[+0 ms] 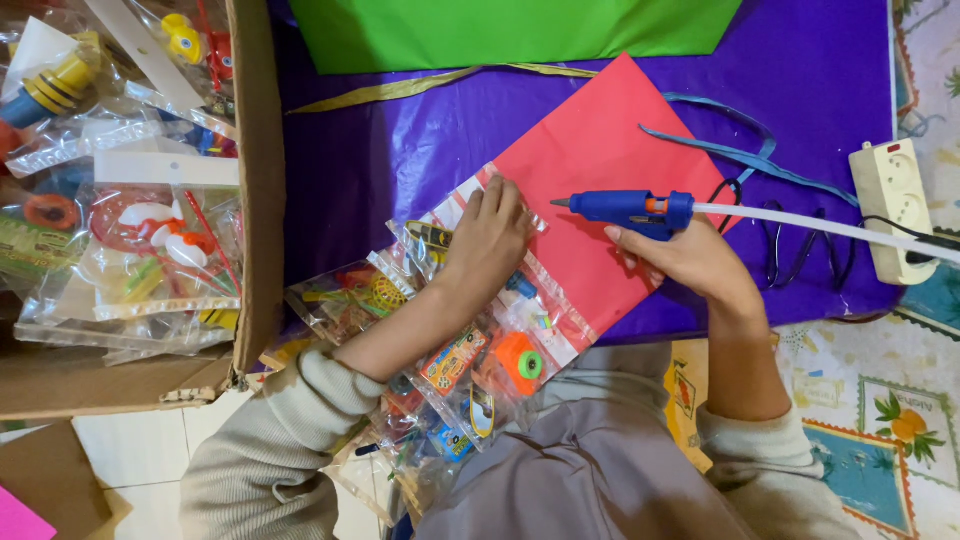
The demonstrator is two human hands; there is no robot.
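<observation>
The right hand grips a blue glue gun, nozzle hovering over the red paper towards the near edge of the purple tabletop. The left hand, fingers curled, presses a clear toy packet onto that paper. Those fingertips sit just beside the nozzle, so I'd worry about a burn or a stray drip (the film could pucker too). A green sheet lies at the far edge, a power strip at the right edge, and a cardboard box of toys stands at the left.
</observation>
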